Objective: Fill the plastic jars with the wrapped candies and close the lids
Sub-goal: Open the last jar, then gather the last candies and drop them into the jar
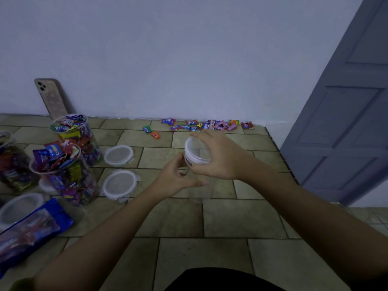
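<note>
Olive-brown tiled surface under a pale wall, dim light.

- Grip: right hand arches over the round white-rimmed clear lid, fingers and thumb curled round its rim from above and the far side. Left hand comes in on the near side, thumb and fingertips pinching the tall clear plastic jar just under the lid. Clip or bare wall, cannot tell.
- Jar sits between the two hands, mid-surface. Its body is so clear the tiles show through, and it looks empty. Cannot tell whether its base rests on the tiles.
- Step, as I read it: the lid is being worked on an unfilled jar, most likely to free it for filling. Next this needs the lid lifted clear and set down, the jar steadied, then a reach to the sweets.
- Pose: both forearms stretched forward and converging, right wrist bent down over the lid.
- Beyond the hands, loose wrapped candies lie along the foot of the wall.
- To the left, two spare white-rimmed lids lie flat beside the nearer filled jar and the farther filled jar, both heaped and uncapped.
- Blue candy bag at near left, phone leaning on the wall, grey-blue door at right.
</note>
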